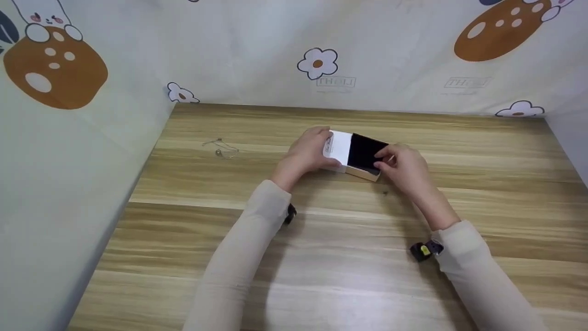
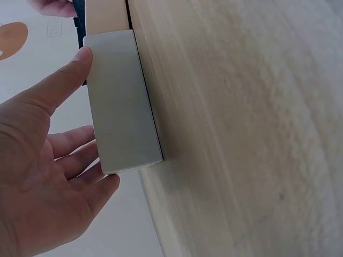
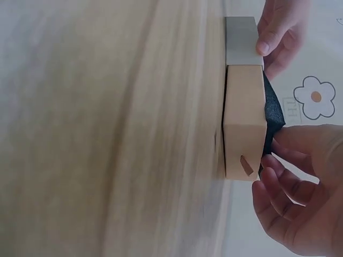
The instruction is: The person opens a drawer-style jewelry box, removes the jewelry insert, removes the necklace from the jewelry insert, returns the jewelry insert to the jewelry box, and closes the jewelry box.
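Note:
My left hand (image 1: 310, 149) holds the white sleeve (image 1: 339, 147) of a small drawer box, thumb on the near side and fingers along the far side. The tan inner drawer (image 3: 244, 96) sticks out of the sleeve to the right, with a short brown pull tab (image 3: 246, 165) at its end. A black foam pad (image 1: 365, 151) lies in the drawer. My right hand (image 1: 406, 168) pinches this pad near its right end between thumb and fingers. In the right wrist view the pad's edge stands up, tilted, above the drawer's rim.
To the left on the wooden table (image 1: 330, 257) lies a thin silver chain-like piece of jewellery (image 1: 219, 152) with small round ends. A pale patterned sheet (image 1: 257, 55) rises behind the table's back edge. Both wrists wear black camera mounts (image 1: 420, 251).

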Demonstrator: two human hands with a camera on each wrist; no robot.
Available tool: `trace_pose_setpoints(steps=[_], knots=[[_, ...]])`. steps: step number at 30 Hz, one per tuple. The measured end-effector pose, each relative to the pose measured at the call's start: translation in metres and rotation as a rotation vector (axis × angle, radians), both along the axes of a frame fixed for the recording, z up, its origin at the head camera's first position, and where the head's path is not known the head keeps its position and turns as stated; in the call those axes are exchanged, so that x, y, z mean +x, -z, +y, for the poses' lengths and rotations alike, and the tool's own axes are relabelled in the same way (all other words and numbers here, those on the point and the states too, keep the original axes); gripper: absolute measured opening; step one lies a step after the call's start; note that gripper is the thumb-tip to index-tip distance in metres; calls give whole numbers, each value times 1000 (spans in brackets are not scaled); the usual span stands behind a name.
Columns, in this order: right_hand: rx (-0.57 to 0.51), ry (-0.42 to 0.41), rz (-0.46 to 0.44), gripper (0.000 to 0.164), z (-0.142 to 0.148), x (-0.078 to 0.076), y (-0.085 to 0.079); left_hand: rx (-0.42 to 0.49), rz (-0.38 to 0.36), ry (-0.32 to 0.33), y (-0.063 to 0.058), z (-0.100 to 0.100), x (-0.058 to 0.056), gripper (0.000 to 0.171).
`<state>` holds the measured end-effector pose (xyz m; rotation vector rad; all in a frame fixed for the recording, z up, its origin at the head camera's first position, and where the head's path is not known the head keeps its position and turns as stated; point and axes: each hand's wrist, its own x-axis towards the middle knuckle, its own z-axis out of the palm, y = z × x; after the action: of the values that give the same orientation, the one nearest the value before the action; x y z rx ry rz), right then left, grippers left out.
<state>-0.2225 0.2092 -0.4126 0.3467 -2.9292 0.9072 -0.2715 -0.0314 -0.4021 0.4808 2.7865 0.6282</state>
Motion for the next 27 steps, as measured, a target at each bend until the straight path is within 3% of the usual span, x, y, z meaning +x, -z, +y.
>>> trace_pose_setpoints(steps=[6,13,17,22,27], knots=[[78,-25,-24,27,-2,-2,1,-1,-6,-3,-1,0,0,86],[104,-52,83,22,-7,-1,-3,7,-5,-3,-1,0,0,85],[139,-146,75,40,-12,-3,-6,8,-7,-8,-2,0,1,85],[260,-227,21,66,-19,-4,-8,19,-26,-4,-3,1,2,84],[326,-282,-30,78,-25,-5,-10,12,-31,-14,-4,1,3,84]])
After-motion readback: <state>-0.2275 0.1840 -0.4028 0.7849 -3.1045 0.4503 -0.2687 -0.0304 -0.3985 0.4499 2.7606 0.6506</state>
